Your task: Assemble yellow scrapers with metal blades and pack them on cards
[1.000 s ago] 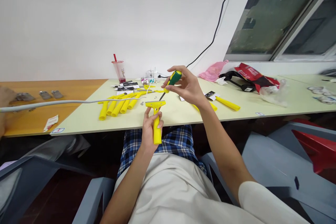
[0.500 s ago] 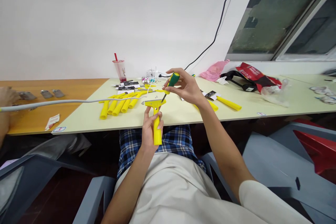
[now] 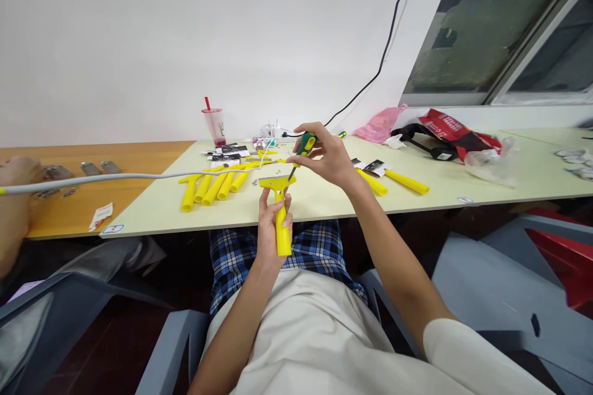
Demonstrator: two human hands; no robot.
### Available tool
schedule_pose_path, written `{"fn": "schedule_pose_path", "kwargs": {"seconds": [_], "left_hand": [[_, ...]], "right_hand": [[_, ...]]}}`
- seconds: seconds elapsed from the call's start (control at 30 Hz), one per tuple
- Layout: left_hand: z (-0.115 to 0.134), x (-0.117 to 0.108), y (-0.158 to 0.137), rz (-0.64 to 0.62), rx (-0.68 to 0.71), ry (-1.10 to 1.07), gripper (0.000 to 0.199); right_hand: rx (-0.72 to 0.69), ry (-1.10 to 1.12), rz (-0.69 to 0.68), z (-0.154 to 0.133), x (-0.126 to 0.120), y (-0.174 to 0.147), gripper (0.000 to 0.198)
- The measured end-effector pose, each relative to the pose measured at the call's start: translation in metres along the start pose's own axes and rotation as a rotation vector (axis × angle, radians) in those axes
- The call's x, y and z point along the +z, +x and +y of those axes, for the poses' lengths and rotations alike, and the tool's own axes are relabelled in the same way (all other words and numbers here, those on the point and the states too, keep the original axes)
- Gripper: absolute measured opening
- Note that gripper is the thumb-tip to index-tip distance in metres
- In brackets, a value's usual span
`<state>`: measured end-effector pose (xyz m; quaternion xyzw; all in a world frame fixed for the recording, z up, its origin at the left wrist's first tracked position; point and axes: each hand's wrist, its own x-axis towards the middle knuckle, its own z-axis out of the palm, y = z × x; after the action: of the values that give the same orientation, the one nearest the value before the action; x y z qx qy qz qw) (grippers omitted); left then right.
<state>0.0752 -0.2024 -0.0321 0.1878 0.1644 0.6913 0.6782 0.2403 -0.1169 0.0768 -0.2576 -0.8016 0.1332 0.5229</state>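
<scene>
In the head view my left hand point(image 3: 271, 231) is closed around the handle of a yellow scraper point(image 3: 283, 237), held upright in front of the table edge with its wide head at the top. My right hand point(image 3: 331, 157) pinches the green and yellow grip of a screwdriver point(image 3: 306, 144). Its shaft slants down to the right end of the scraper's head; whether the tip sits in a screw is too small to tell. Several yellow scraper handles point(image 3: 214, 188) lie in a row on the table to the left, partly beneath a white cable point(image 3: 139, 176).
Several yellow scrapers point(image 3: 406, 181) with black-and-white cards lie at right. A cup with a straw point(image 3: 214, 126) stands near the wall. Farther right are a pink bag point(image 3: 380, 124) and a red bag point(image 3: 447, 129). Another person's arm point(image 3: 16, 216) rests at the left by metal parts point(image 3: 90, 168).
The whole view has shifted slightly. Both hands still hold the scraper and screwdriver together, and the screwdriver's grip has turned a little. The other person's arm at left has come further into view.
</scene>
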Motion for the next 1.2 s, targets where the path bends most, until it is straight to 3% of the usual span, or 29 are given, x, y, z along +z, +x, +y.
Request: {"fn": "schedule_pose_path", "kwargs": {"seconds": [0.27, 0.43, 0.63, 0.8, 1.0, 1.2], "left_hand": [[-0.001, -0.004, 0.002, 0.049, 0.052, 0.042, 0.067], [-0.005, -0.006, -0.001, 0.041, 0.050, 0.065, 0.065], [-0.010, -0.006, -0.004, 0.075, 0.060, 0.113, 0.068], [-0.012, -0.007, -0.003, 0.056, 0.073, 0.132, 0.068], [-0.013, -0.007, -0.001, 0.084, 0.076, 0.113, 0.066], [-0.013, -0.008, 0.000, 0.070, 0.106, 0.127, 0.065]], "right_hand": [[-0.045, 0.108, -0.166, -0.008, -0.002, -0.001, 0.049], [-0.011, 0.022, -0.090, 0.001, 0.001, 0.000, 0.050], [-0.046, 0.054, -0.236, -0.001, 0.004, -0.001, 0.057], [-0.021, -0.029, -0.177, 0.003, 0.009, 0.000, 0.057], [-0.026, 0.081, -0.292, 0.002, 0.006, -0.001, 0.056], [0.003, -0.004, -0.252, 0.003, 0.005, -0.001, 0.052]]}}
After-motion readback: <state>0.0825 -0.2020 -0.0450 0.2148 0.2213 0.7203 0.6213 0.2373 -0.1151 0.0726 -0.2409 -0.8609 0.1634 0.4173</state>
